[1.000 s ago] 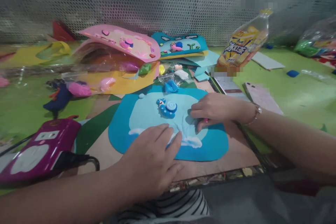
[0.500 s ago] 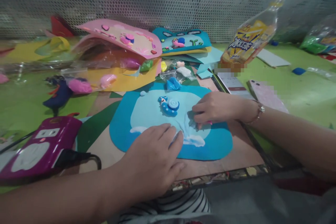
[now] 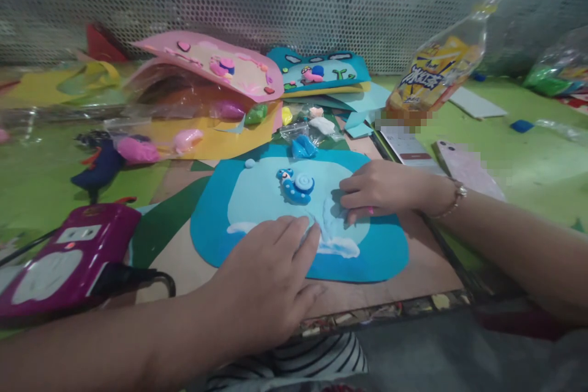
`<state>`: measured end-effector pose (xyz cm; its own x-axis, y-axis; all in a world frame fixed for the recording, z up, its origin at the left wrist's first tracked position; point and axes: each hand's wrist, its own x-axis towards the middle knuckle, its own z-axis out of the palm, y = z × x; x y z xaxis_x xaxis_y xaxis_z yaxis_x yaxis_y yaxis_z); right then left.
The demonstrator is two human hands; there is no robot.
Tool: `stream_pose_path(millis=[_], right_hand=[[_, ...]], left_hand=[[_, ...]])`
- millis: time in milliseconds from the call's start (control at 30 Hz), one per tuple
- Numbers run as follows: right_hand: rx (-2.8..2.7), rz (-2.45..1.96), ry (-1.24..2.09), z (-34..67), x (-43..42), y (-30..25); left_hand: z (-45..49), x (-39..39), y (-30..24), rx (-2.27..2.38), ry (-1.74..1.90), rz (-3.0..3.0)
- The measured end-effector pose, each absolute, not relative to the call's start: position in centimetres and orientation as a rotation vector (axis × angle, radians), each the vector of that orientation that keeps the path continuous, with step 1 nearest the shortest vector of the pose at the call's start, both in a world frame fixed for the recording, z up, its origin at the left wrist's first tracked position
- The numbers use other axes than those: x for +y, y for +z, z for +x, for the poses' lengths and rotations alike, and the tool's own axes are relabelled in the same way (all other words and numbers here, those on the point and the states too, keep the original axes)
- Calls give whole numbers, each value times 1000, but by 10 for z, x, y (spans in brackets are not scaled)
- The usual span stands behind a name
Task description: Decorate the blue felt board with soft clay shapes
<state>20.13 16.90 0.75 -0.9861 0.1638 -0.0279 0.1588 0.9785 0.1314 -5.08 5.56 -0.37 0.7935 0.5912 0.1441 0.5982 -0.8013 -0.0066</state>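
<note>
A blue foam sheet [image 3: 367,257] lies in front of me with a light blue clay layer [image 3: 257,199] spread over it and a small blue clay snail [image 3: 296,185] at its middle. My left hand [image 3: 266,285] rests flat on the sheet's near edge, fingers stretched out onto the white clay at the bottom. My right hand [image 3: 383,190] is curled beside the snail, fingers pressed together on a small pink tool [image 3: 369,211] against the light blue clay.
A purple power strip [image 3: 64,257] with a black cord sits at the left. Lumps of coloured clay in bags, pink [image 3: 215,67] and blue [image 3: 319,73] finished foam pieces, a yellow drink bottle [image 3: 436,70] and a phone [image 3: 466,165] lie behind. A perforated metal wall closes the back.
My right hand has shifted slightly on the light blue clay next to the snail. My left hand stays pressed on the sheet.
</note>
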Motion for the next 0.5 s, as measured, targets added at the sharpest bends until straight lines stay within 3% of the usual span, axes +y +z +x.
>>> stream_pose_path(millis=[333,500], right_hand=[[3141,490,-134,208,152,36],[3059,516,-141,208,144,45]], left_hand=[[-53,57,-8,-1144,-142,-2960],[-53,57,-8,-1183,-154,-2963]])
